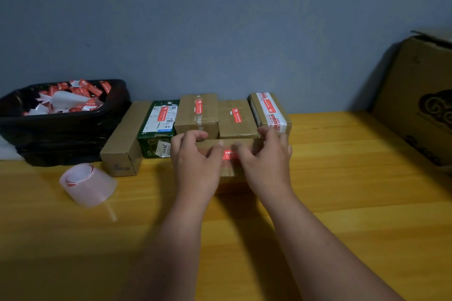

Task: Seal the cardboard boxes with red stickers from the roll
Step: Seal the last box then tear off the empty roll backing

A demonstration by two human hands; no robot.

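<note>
A small cardboard box (228, 171) lies on the wooden table in front of me, a red sticker (228, 154) on its top. My left hand (195, 161) and my right hand (265, 161) rest on the box from either side, fingers curled over its top and pressing near the sticker. Most of the box is hidden under them. The sticker roll (86, 183), pale pink with a red edge, stands on the table to the left, apart from both hands.
Behind the box a row of boxes (234, 117) lines the blue wall; most carry red stickers. A black-lined bin (61, 124) of sticker scraps stands at the back left. A big carton (415, 102) fills the right edge.
</note>
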